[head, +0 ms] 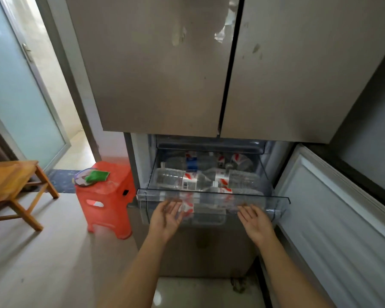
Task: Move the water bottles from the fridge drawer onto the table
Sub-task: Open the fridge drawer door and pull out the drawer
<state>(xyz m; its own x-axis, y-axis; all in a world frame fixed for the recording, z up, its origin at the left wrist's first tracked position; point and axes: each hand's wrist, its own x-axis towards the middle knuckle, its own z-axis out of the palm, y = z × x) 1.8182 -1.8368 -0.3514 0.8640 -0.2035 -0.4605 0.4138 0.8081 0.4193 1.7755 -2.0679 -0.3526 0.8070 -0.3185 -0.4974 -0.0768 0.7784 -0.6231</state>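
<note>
The water bottles lie on their sides in the clear fridge drawer, which stands pulled out below the closed upper doors. They are stacked in at least two rows, near and far, with their long axes running left to right across the drawer, parallel to its front wall. Several bear red-and-white labels, and one in the far row has a blue label.

Both hands are just on the near side of that front wall and lower than its rim. The left hand is toward the left half and the right hand toward the right half; both are palm up with fingers loosely spread, holding nothing. Whether the fingertips touch the plastic cannot be told.

So the bottles lie beyond and above the hands, broadside on. A reach would likely have to go up over the rim and down, closing across a bottle's width. The left hand looks nearer the front-left bottle — the right nearer its neighbour.

The wooden table stands well off to the left, past a red stool beside the fridge. An open lower door flanks the drawer on the right.
</note>
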